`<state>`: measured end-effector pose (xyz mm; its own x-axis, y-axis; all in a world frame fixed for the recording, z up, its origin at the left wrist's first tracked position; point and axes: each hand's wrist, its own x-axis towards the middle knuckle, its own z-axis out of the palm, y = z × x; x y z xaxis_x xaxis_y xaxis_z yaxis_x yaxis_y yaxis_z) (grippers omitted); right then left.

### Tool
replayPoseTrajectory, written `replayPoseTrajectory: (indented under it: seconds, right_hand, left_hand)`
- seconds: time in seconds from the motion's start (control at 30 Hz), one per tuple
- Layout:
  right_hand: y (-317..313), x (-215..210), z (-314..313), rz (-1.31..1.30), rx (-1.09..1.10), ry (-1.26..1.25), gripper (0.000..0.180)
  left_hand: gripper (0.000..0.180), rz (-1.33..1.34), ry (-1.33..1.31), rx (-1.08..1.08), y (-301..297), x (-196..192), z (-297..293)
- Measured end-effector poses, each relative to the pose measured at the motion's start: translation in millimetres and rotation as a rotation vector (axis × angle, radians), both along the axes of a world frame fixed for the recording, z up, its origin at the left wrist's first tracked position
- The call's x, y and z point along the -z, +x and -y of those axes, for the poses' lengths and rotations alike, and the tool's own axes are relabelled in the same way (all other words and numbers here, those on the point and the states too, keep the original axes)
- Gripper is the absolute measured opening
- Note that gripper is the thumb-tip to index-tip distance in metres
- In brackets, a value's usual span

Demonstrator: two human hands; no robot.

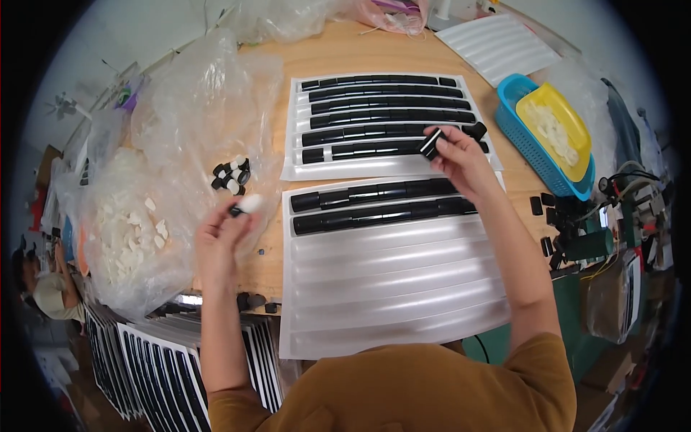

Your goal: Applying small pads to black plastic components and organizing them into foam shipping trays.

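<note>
My left hand is closed in a pinch on a small black-and-white piece above the left side of the table. Beyond it lies a small pile of black-and-white caps on clear plastic. My right hand grips a short glossy black cylinder over the far tray's front row. The far white ribbed tray carries several rows of black cylinders. On the near ribbed tray, two rows of black cylinders lie in the far grooves, partly hidden by my right forearm.
At right stands a blue basket holding a yellow tray with white pieces. Loose black pieces lie beside a green machine. A plastic bag of white pieces covers the left. Filled trays are stacked below; another person is far left.
</note>
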<state>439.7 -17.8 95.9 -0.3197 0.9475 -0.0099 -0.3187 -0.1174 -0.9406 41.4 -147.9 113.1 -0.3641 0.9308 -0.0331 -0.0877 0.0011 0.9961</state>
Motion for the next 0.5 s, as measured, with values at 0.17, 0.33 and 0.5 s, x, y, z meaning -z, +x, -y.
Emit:
replayPoseTrajectory:
  seconds: [0.17, 0.33, 0.5]
  right_hand:
    - [-39.6, -20.9, 55.9, 0.016, -0.195, -0.137, 0.026]
    - [-62.7, -32.7, 97.8, 0.145, -0.325, -0.048, 0.026]
    - [-67.4, -26.7, 113.8, 0.224, -0.326, 0.025, 0.026]
  left_hand:
    - [0.036, 0.143, -0.097, 0.395, 66.5, -16.0, 24.3]
    - [0.035, 0.174, -0.100, 0.459, 94.4, -13.2, 26.3]
    - [0.033, 0.090, -0.104, 0.470, 103.1, -17.8, 33.2]
